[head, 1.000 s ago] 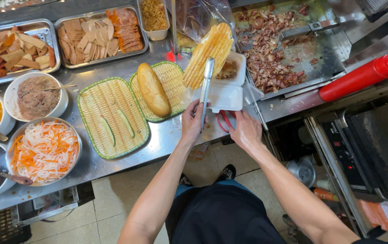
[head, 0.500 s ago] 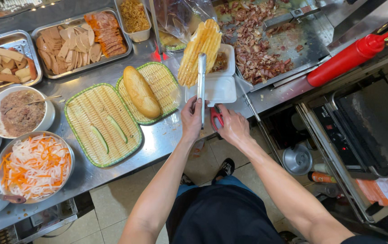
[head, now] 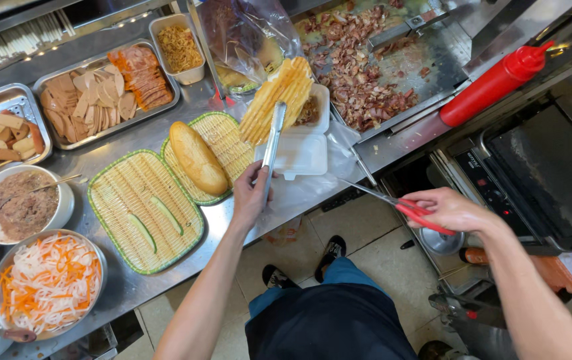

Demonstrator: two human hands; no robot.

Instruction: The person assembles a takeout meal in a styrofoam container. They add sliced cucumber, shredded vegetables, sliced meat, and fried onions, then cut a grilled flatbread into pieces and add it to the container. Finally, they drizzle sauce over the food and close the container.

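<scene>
My left hand [head: 251,195] grips metal tongs [head: 273,143] at the counter's front edge; their tips reach up to a yellow ridged waffle-like piece [head: 277,100] leaning over an open white foam box [head: 301,155]. My right hand [head: 447,209] is off the counter to the right, above the floor, and holds red-handled scissors [head: 393,200] with the blades pointing left toward the box. A baguette [head: 198,157] lies on a green-rimmed woven tray [head: 228,148] just left of the tongs.
A second woven tray [head: 116,208] holds two cucumber strips. Metal pans of sliced cold cuts [head: 103,97], bowls of pâté [head: 25,203] and pickled carrot and radish [head: 49,280] stand left. A griddle with chopped meat [head: 366,73] and a red squeeze bottle [head: 496,83] lie right.
My right hand has pulled away from the box to the right and now carries the scissors out over the floor. My left hand keeps its grip on the tongs.
</scene>
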